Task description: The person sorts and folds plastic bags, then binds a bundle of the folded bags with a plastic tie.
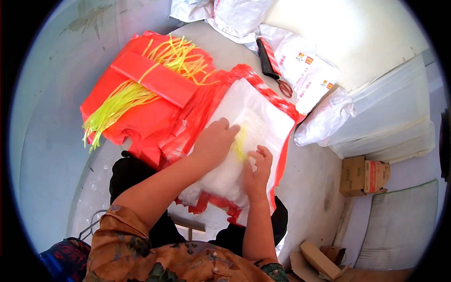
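Note:
A white, filmy bundle (254, 121), apparently folded thin plastic, lies on a stack of white sheets (277, 110) with red edges over my lap. A yellow strip (241, 141) crosses the bundle's middle. My left hand (217, 142) is on the bundle's left side, its fingers pinched at the strip's upper part. At the strip's lower end, my right hand (257, 171) has curled fingers, with thumb and fingertips close to the strip. The exact grip of both hands is partly hidden and slightly blurred.
Red plastic bags (134, 98) are piled at left, with a bunch of yellow strips (127, 96) under a folded red piece (157, 77). Red-handled scissors (284, 88) lie by white printed sacks (305, 70). Cardboard boxes (354, 176) stand on the right.

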The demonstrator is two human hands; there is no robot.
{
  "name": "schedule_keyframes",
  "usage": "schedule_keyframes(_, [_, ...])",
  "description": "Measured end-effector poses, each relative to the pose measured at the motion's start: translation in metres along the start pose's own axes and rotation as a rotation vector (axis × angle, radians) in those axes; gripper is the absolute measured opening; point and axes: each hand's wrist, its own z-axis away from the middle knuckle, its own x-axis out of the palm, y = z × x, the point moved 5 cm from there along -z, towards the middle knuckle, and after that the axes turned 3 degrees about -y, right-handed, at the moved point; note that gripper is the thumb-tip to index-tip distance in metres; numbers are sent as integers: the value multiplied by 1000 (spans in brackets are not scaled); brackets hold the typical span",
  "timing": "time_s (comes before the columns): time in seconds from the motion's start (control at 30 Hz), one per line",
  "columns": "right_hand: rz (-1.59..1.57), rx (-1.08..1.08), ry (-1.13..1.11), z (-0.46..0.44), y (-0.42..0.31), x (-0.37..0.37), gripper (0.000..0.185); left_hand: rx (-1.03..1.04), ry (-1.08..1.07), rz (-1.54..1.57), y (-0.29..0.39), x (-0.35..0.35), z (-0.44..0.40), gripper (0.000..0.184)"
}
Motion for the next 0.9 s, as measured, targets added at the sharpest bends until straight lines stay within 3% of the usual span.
schedule_keyframes(0.07, [-75,239,40,5,6,-3,43,-164,-29,101,4,-16,0,16])
schedule_keyframes(0.17, [-117,580,-268,2,4,-1,61,-282,-176,119,8,-30,4,24])
schedule_keyframes(0.27, [-108,503,-343,1,-4,3,64,-149,-275,61,-1,-17,12,31])
schedule_keyframes(0.37, [-676,628,-164,-4,-21,-2,67,-174,-318,82,-2,-20,14,36])
schedule_keyframes(0.47, [-1110,345,-186,-22,-62,-21,64,-853,-411,1257,-24,9,21,42])
schedule_keyframes(0.57, [-704,330,-98,-28,-47,-17,63,-846,-417,2020,-4,-6,18,43])
schedule_keyframes(0.6, [-552,335,-64,-29,-42,-16,63,-800,-402,1960,-5,-3,18,42])
schedule_keyframes(0.67, [-600,486,-92,-22,-36,-9,64,-717,-366,1838,-12,9,21,45])
schedule_keyframes(0.87, [-911,833,-221,24,-20,14,67,-882,-335,1788,-9,13,26,45])
schedule_keyframes(0.9, [-881,795,-205,30,-15,18,73,-867,-340,1778,-8,16,25,45])
